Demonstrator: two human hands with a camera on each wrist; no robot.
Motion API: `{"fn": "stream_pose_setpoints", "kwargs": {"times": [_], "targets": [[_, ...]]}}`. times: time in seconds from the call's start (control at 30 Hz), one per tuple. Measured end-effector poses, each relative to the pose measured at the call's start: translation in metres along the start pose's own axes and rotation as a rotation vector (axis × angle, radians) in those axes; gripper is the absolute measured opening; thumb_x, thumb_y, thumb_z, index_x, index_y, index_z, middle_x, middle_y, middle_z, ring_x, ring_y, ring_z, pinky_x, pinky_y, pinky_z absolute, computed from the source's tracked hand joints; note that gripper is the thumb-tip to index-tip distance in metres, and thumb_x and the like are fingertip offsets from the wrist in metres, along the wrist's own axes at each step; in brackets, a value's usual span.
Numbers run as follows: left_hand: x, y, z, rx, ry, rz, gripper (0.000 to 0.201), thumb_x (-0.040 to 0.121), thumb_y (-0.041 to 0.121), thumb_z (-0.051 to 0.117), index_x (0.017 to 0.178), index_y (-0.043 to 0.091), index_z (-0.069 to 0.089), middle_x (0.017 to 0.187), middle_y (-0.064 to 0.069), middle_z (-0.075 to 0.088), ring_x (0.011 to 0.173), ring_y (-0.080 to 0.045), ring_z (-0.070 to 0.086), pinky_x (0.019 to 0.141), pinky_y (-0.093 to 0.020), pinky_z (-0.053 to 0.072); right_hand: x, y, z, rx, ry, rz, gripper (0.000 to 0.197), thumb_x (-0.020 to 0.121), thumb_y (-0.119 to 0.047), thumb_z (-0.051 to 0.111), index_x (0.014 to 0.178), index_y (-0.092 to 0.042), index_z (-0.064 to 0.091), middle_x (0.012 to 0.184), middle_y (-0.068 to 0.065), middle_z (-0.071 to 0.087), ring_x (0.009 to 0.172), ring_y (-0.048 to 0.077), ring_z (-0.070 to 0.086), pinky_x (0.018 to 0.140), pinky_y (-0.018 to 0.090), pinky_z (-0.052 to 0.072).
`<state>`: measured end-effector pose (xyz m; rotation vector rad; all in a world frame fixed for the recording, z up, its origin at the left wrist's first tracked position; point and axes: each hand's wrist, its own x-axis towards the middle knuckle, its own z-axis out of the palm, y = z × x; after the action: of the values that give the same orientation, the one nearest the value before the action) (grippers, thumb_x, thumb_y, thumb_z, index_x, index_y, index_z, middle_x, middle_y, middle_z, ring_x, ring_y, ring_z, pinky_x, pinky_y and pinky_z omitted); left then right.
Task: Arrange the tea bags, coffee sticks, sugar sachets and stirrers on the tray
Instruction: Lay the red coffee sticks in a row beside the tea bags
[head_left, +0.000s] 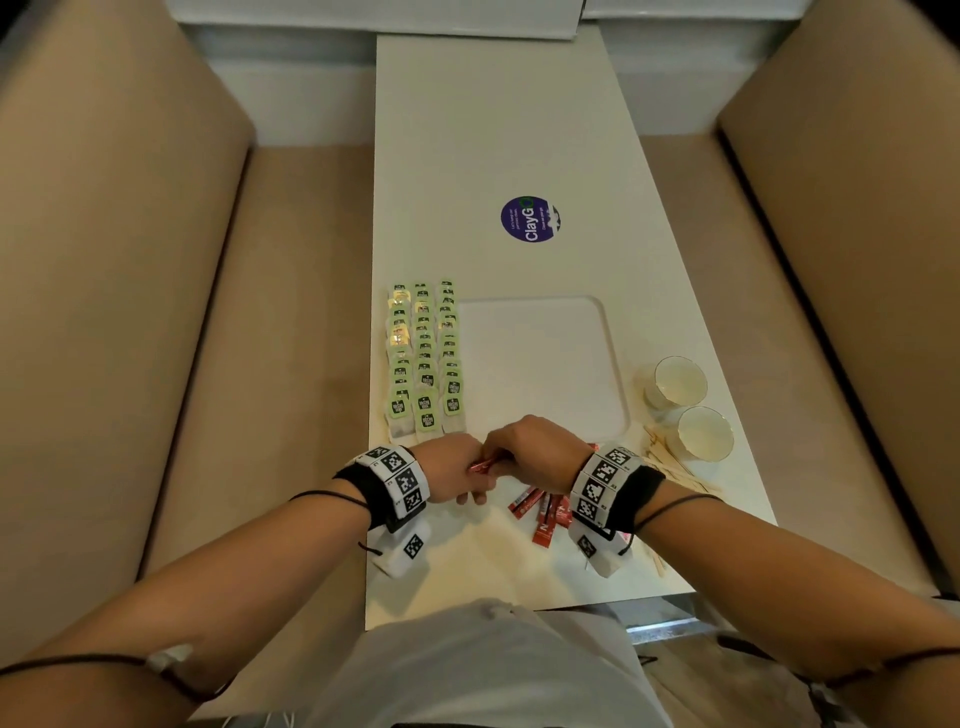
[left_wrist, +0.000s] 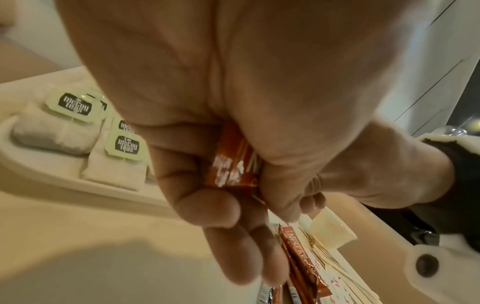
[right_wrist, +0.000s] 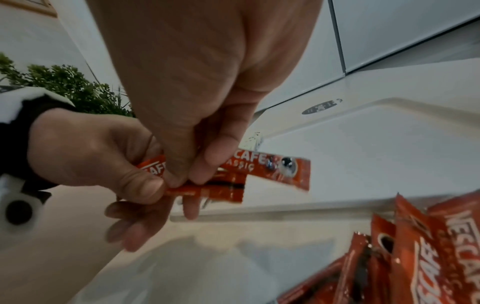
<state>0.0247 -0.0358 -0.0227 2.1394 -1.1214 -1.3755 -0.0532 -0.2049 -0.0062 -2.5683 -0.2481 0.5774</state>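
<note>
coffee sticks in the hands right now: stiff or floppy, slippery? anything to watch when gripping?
Likely light and semi-floppy: the coffee sticks are thin flat sachets, pinched between the left hand and right hand. The glossy red foil probably slides easily. The loose pile lies overlapped, so pushing would likely scatter it.

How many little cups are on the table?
2. One white gold-rimmed paper cup stands right of the white tray; the other white gold-rimmed cup stands just nearer the person, beside it. None seems hidden.
</note>
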Motion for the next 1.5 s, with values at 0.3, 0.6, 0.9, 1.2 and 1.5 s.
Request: {"fn": "stream_pose_setpoints", "kwargs": {"times": [0.3,0.6,0.9,1.2,1.5], "targets": [[-0.016,-0.014,-0.006,-0.108,0.007,-0.09,0.012,0.104,0.02,0.043,0.096,0.017,0.05,0.082,0.003,0.07,0.061,-0.01,0.063,0.066,-0.028,0.051,-0.008,0.009,-0.009,0.26,0.123,0.113,0.021,0.1,-0.02,0.06,0.118,-0.014,0.07,0.09,-0.003,0.077,0.075,0.007,0.071,0.073,0.022,0.055],[-0.015,-0.025,-0.021,-0.373,0.482,-0.092,0.024,0.091,0.034,0.071,0.082,0.019,0.054,0.067,0.009,0.047,0.058,-0.009,0.043,0.06,-0.029,0.034,0.006,-0.002,-0.033,0.9,0.319,0.213,0.01,0.101,-0.012,0.059,0.109,-0.01,0.065,0.089,0.008,0.077,0.066,0.027,0.072,0.053,0.024,0.049],[-0.006,-0.007,-0.027,-0.758,0.466,-0.109,0.018,0.084,0.03,0.076,0.075,0.015,0.071,0.068,0.0,0.058,0.05,-0.012,0.041,0.054,-0.027,0.033,0.032,-0.022,-0.05,1.186,0.444,0.183,0.008,0.103,-0.008,0.055,0.103,-0.01,0.063,0.086,0.01,0.075,0.055,0.02,0.067,0.046,0.024,0.046],[-0.008,-0.012,-0.04,-0.76,0.596,-0.174,0.026,0.085,0.033,0.078,0.067,0.018,0.065,0.045,0.013,0.044,0.041,-0.007,0.037,0.048,-0.024,0.032,0.031,-0.004,-0.049,1.175,0.564,0.31,0.006,0.101,-0.01,0.059,0.102,-0.01,0.065,0.088,0.01,0.077,0.052,0.015,0.065,0.046,0.024,0.046],[-0.006,-0.017,-0.039,-0.734,0.609,-0.126,0.041,0.083,0.048,0.076,0.081,0.007,0.072,0.066,-0.001,0.055,0.049,-0.01,0.042,0.053,-0.027,0.037,0.028,0.001,-0.038,1.04,0.418,0.281,0.007,0.093,-0.015,0.072,0.098,-0.011,0.07,0.083,0.003,0.073,0.071,0.013,0.068,0.058,0.024,0.053]]}}
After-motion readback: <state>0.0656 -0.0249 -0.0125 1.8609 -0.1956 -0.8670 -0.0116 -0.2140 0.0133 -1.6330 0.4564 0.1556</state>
